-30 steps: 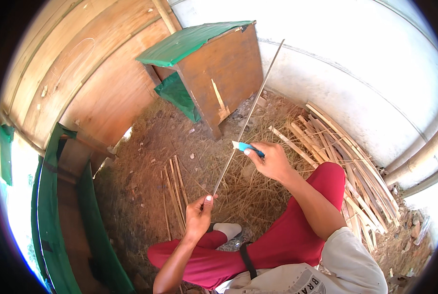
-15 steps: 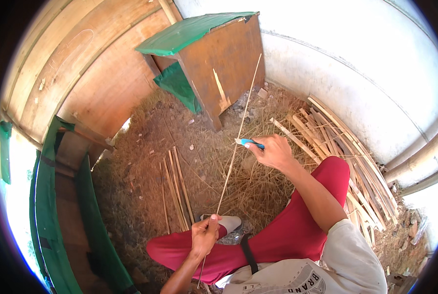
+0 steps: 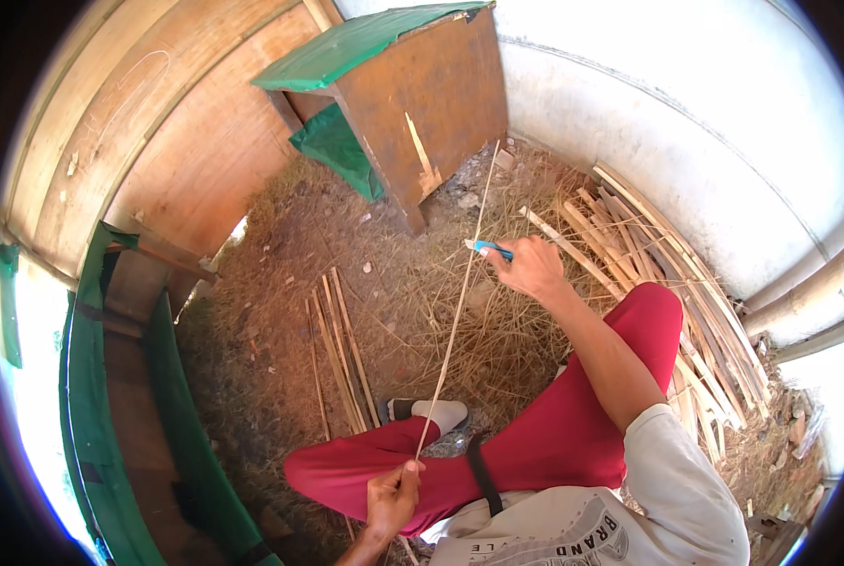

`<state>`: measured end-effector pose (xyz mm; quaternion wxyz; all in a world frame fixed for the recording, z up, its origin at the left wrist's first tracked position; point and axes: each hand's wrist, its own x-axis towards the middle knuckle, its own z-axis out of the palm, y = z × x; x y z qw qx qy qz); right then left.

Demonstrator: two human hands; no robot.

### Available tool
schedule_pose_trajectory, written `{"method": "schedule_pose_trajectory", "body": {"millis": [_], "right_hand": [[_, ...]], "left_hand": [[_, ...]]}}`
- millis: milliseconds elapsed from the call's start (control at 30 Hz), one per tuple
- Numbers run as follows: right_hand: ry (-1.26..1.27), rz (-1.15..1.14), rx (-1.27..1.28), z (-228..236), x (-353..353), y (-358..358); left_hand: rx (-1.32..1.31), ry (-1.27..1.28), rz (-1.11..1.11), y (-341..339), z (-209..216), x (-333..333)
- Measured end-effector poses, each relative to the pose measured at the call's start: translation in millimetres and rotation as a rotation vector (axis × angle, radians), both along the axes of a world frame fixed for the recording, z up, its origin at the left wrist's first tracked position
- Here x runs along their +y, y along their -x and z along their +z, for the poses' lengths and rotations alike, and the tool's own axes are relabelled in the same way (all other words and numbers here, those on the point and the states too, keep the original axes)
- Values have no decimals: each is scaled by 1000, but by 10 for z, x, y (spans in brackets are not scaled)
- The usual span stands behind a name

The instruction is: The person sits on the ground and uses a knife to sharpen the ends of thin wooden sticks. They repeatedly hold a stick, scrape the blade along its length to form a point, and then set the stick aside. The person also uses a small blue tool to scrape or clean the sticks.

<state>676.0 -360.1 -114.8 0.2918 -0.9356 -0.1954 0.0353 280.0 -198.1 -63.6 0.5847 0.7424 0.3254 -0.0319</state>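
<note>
A long thin bamboo strip slants up and away from my lap toward the wooden desk. Its near part is pinched between the thumb and fingers of my left hand, low over my crossed legs. My right hand is closed round a blue utility knife. The knife's blade end points left and lies at the strip, past its middle; whether it cuts in, I cannot tell. Beneath the strip, thin pale shavings litter the ground.
Several split bamboo slats lie on the dirt left of centre. A larger pile of slats is at the right by the white wall. A brown desk with a green top stands ahead, and a green-covered bench is at left.
My left hand has drawn back toward me with the bamboo strip, whose far end is now lower. The knife in my right hand has shifted slightly away and right.
</note>
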Motion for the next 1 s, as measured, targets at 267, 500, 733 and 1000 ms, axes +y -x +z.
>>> {"method": "schedule_pose_trajectory", "body": {"millis": [267,500,733,1000], "right_hand": [[53,-129,136,-119,-174,-240],[6,-262,103,-396,-409,-405],[82,-247,23,-403,-384,-398],[5,-456,62,-495,-594,-593]], "left_hand": [[102,-148,-82,675,70,27],[214,-119,137,682,972,-433],[428,-574,-303,1723,382,356],[131,-536,-144,1952,607,726]]}}
